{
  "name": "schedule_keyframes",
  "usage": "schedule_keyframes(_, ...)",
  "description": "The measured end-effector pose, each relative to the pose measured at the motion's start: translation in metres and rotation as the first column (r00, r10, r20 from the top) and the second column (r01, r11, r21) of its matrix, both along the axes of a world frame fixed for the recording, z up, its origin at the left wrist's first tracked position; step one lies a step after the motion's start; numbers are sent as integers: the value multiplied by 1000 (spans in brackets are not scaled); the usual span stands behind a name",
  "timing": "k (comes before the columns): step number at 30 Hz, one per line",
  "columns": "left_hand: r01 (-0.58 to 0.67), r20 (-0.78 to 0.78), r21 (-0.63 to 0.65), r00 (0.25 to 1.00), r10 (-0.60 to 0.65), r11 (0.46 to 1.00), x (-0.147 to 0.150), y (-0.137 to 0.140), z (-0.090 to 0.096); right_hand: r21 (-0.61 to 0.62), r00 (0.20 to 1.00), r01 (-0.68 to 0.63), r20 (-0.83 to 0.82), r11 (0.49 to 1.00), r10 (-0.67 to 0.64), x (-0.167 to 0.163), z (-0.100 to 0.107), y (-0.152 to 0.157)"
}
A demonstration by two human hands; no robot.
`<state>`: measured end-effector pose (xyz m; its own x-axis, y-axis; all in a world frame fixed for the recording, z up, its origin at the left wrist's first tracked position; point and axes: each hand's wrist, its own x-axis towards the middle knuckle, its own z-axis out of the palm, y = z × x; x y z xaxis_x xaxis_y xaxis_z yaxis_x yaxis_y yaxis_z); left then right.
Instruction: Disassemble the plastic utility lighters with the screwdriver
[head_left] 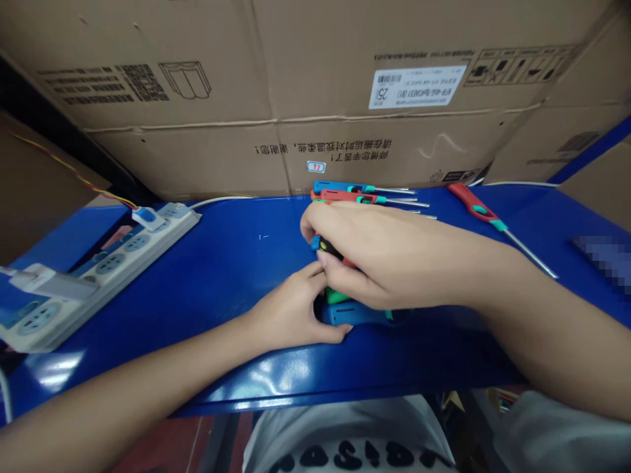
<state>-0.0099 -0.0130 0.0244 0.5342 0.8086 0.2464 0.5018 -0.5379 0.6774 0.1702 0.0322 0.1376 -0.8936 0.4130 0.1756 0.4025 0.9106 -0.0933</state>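
Long-nosed gas lighters lie in a row on the blue table, handles to the left and metal tubes to the right. My right hand [374, 249] covers the middle of the row, its thumb and fingers closed on a blue-and-black object [325, 246] with a yellow spot; most of it is hidden. My left hand [296, 305] curls round the handle ends on the near side, with the thumb along a blue lighter [350, 313] and a green lighter [337, 297] beside it. Beyond my right hand lie a red lighter [345, 196] and another blue lighter [340, 186].
A separate red lighter [477, 205] lies at the right. On the left is a white power strip [111, 276] with plugs and cables. A large cardboard box [207, 151] stands along the table's back. A blurred dark object [604, 263] sits at the right edge.
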Motion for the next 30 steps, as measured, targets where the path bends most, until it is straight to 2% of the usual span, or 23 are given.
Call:
schedule_keyframes(5, -17, -50, -16, 999, 16, 1000, 0, 0, -1, 75, 999, 33, 16, 997, -34, 2, 1, 2)
schedule_keyframes(10, 2, -14, 20, 1000, -1, 1000, -1, 0, -1, 66, 998, -59, -28, 996, 61, 3, 0, 4)
schedule_keyframes(15, 1, -39, 20, 999, 0, 1000, -2, 1, -2, 74, 1000, 9, 17, 997, -10, 3, 1, 5)
schedule_keyframes(19, 11, 7, 51, 1000, -12, 999, -2, 1, -5, 61, 997, -78, -11, 995, 78, 2, 1, 4)
schedule_keyframes(30, -7, -24, 106, 1000, 10, 994, -2, 1, -5, 84, 1000, -14, -11, 996, 15, 1, -2, 5)
